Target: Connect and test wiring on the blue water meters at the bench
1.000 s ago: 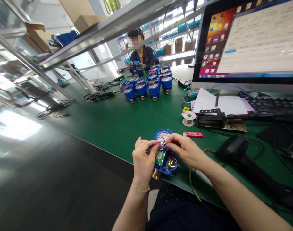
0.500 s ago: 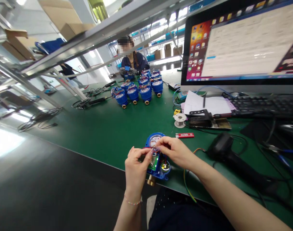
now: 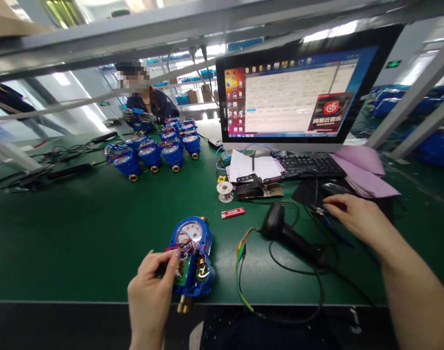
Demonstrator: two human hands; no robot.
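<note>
A blue water meter [image 3: 204, 238] lies near the table's front edge, with a round dial, a green circuit board [image 3: 185, 270], loose coloured wires [image 3: 187, 241] and brass fittings. Over the board's left side is my left hand [image 3: 152, 282], its thumb and fingers pinched together at the wires. My right hand [image 3: 356, 218] is away at the right, its fingers stretched out and partly spread beside a blue-handled pair of pliers [image 3: 334, 230] on the dark mat. I see nothing held in it; whether its fingertips touch the pliers is unclear.
A black barcode scanner [image 3: 280, 226] with cables lies between my hands. Beyond are a red-and-white small box [image 3: 232, 213], a solder wire spool [image 3: 225, 191], papers, a keyboard [image 3: 309, 166] and a monitor [image 3: 280, 102]. Several blue meters [image 3: 172, 154] stand back left, near a co-worker [image 3: 149, 104].
My right hand has left the wires on the water meter and moved right to the pliers. My left hand stays at the meter. The view has turned right and levelled.
</note>
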